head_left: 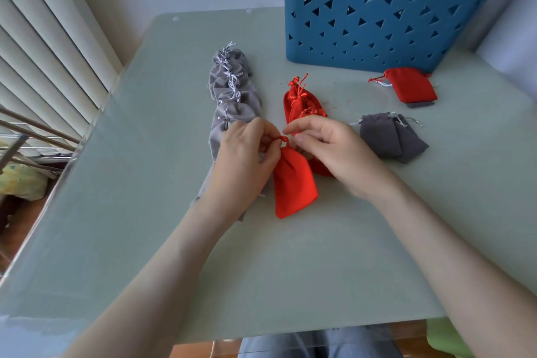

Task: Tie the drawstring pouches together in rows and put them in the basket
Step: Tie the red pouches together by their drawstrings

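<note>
Red fabric, the pouch [293,183] lies flat on the table [290,270], at the near end of the red row [302,104]; soft and light, it is best taken by its thin, likely slippery drawstring [281,139]. The left hand [247,154] pinches that cord; the right hand [328,145], fingers curled, pinches it opposite.

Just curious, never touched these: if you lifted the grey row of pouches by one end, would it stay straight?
Probably not: the grey row is soft, bunched cloth joined only by thin cords, so it would likely dangle. It looks light, since the cloth lies flat.
</note>
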`<action>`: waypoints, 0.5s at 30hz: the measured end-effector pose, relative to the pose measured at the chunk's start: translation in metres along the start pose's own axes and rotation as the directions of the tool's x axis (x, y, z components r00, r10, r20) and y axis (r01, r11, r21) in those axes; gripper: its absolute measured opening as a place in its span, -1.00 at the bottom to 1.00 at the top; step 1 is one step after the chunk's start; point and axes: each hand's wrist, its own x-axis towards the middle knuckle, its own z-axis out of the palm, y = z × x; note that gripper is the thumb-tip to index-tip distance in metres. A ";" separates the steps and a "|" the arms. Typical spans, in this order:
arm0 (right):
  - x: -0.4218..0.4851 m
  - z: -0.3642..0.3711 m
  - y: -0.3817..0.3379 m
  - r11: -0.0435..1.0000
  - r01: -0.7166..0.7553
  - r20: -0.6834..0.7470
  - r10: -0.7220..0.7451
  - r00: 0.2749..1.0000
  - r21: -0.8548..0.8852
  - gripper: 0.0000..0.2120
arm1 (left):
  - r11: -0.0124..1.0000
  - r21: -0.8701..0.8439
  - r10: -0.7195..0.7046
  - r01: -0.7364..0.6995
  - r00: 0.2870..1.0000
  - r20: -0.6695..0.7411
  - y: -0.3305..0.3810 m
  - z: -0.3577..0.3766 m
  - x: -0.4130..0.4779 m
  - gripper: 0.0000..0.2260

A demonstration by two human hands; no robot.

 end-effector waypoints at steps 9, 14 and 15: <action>-0.002 0.004 -0.004 0.993 0.114 -0.009 -0.114 0.993 0.005 -0.72 | 0.982 0.023 0.189 -0.187 0.969 -0.159 0.006 0.000 -0.003 -0.88; -0.004 0.007 -0.005 0.984 0.179 -0.096 -0.176 0.980 0.020 -0.72 | 0.982 0.022 0.186 -0.185 0.965 -0.183 0.006 0.001 -0.002 -0.90; -0.004 0.007 -0.004 0.981 0.192 -0.100 -0.191 0.977 0.005 -0.73 | 0.983 0.018 0.185 -0.185 0.965 -0.187 0.006 0.001 -0.002 -0.91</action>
